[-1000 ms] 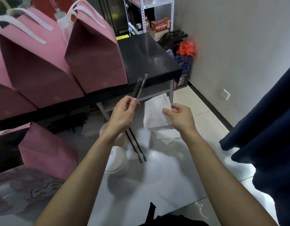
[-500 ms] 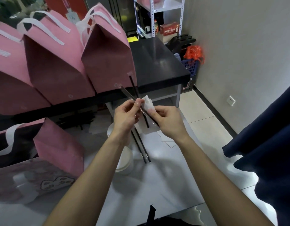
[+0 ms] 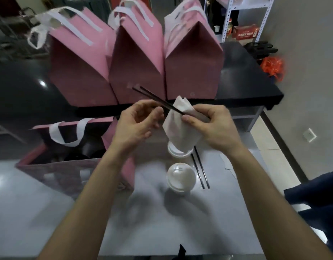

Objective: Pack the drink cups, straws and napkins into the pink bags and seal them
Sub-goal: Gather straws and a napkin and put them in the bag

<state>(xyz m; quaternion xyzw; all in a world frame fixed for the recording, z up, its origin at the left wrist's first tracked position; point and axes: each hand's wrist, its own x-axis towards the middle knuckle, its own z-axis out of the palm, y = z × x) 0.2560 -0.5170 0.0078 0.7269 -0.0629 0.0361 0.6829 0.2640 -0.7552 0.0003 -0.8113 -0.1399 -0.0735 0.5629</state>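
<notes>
At the far left an open pink bag (image 3: 55, 147) lies low on the pale counter (image 3: 40, 212), its white handle loop turned up and its dark inside showing. Behind it, on the raised black counter (image 3: 244, 79), three closed pink bags (image 3: 137, 68) stand side by side, tops folded to a peak with white handles above.

The left hand (image 3: 137, 126) is raised in front of the middle closed bag, just right of the open bag's mouth. Its fingers are loosely curled and appear to hold nothing; its fingertips lie close to the two black straws (image 3: 154, 99), and whether they touch them cannot be told.

Those straws slant up and to the left, their free ends in front of the closed bags. Their lower ends run under the thumb of the right hand (image 3: 210, 126), which grips them together with a white napkin (image 3: 178, 124). The napkin hangs down from that hand, between the two hands.

Right under the napkin stands a white lidded cup (image 3: 179, 152), partly covered by it, and a second lidded cup (image 3: 181, 178) stands nearer the person. Just right of the cups, two more black straws (image 3: 200, 169) lie parallel on the pale counter, and beyond them lie loose napkins (image 3: 227, 164), blurred.
</notes>
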